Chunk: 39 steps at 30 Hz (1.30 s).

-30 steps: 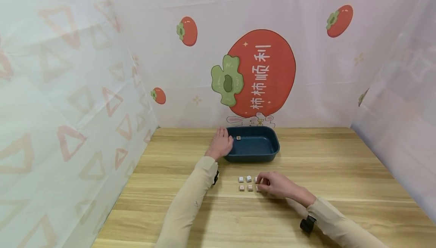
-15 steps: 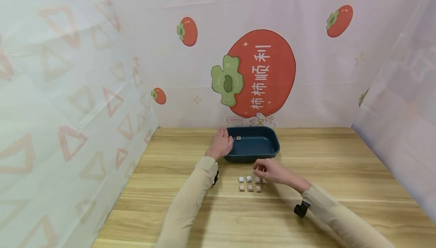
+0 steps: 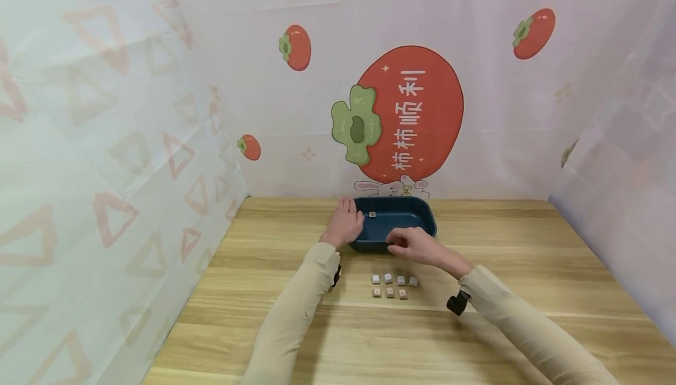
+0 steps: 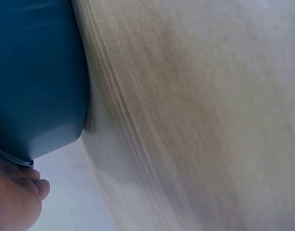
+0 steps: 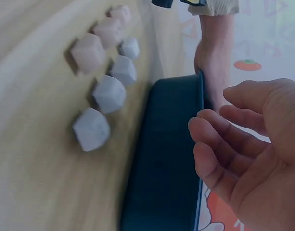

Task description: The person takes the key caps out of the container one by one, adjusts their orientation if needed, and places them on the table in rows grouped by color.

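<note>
In the head view my left hand (image 3: 344,223) rests on the left rim of a dark blue tray (image 3: 377,246), fingers lying forward and thumb over the edge. Inside the tray, near its left end, lies one small keycap (image 3: 372,215). My right hand (image 3: 414,245) is above the tray's front rim. The right wrist view shows its fingers (image 5: 205,156) loosely bent, thumb and fingertips apart, with nothing visible between them. In front of the tray stand white keycaps (image 3: 401,280) in a back row and pinkish keycaps (image 3: 390,293) in a front row.
A wooden table (image 3: 253,291) carries everything. Behind the tray rises a white cloth wall (image 3: 486,156) printed with persimmons, and further cloth walls close off both sides. A black wrist strap (image 3: 458,303) sits on the right sleeve.
My right hand has left the right end of the keycap rows and moved forward to the tray's front rim, uncovering the end keycaps. The left hand stays on the tray.
</note>
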Motion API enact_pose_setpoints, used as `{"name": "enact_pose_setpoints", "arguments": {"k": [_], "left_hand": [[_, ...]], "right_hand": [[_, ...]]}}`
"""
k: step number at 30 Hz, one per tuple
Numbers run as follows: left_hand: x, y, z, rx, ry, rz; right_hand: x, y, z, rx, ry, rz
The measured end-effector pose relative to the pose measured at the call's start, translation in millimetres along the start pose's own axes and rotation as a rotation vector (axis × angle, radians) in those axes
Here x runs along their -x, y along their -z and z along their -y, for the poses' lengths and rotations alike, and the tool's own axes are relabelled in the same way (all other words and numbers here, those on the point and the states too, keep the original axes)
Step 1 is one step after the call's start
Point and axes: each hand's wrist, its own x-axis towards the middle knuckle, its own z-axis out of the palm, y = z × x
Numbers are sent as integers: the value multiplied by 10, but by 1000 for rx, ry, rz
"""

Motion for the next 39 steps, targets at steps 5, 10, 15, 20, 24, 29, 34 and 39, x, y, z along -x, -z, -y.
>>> {"name": "enact_pose_setpoints", "arguments": {"k": [5, 10, 15, 20, 24, 29, 34, 39], "left_hand": [[-11, -4, 2, -18, -1, -14], [-18, -10, 11, -20, 10, -7], [-24, -26, 12, -26, 18, 0], [-17, -22, -6, -22, 14, 1], [-8, -12, -24, 10, 13, -3], [5, 13, -39, 15, 12, -3], [11, 39, -37, -1, 8, -6], [9, 32, -18, -10, 5, -7]], "right_hand": [[-136, 41, -35, 2, -29, -31], [-249, 54, -88, 18, -33, -64], [-349, 59, -126, 8, -60, -47], [-462, 46, -207, -10, -85, -26], [-561, 10, -303, -12, -101, -16], [-670, -52, -398, 5, -132, -8], [-759, -98, -449, -7, -176, -1], [-843, -165, -502, -45, -222, -7]]}}
